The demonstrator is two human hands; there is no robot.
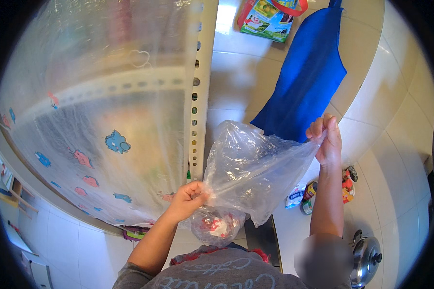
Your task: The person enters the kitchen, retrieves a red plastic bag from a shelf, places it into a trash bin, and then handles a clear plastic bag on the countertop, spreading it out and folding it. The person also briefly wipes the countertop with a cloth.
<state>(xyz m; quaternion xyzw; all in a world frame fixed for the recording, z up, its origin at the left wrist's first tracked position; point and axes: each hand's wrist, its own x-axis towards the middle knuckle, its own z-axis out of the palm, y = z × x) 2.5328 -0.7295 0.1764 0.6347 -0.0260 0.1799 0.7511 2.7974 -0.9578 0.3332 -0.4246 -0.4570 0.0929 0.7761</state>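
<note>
A clear plastic bag (pixel 253 173) is stretched between my two hands in the middle of the view. My left hand (pixel 190 200) grips its lower left edge, fingers closed on the gathered film. Raised higher, my right hand (pixel 325 139) pinches the upper right end, just below a blue apron (pixel 307 72) against the tiled wall. Beneath the stretched bag, in front of my body, is another clear bag (pixel 217 225) with red and white contents that I cannot make out.
On the left stands a shelving rack with perforated posts (pixel 199 90), covered by a translucent printed sheet (pixel 112 162). A colourful carrier bag (pixel 269 18) is at the top. Bottles and packets (pixel 307 197) and a lidded steel pot (pixel 365 258) stand on the right.
</note>
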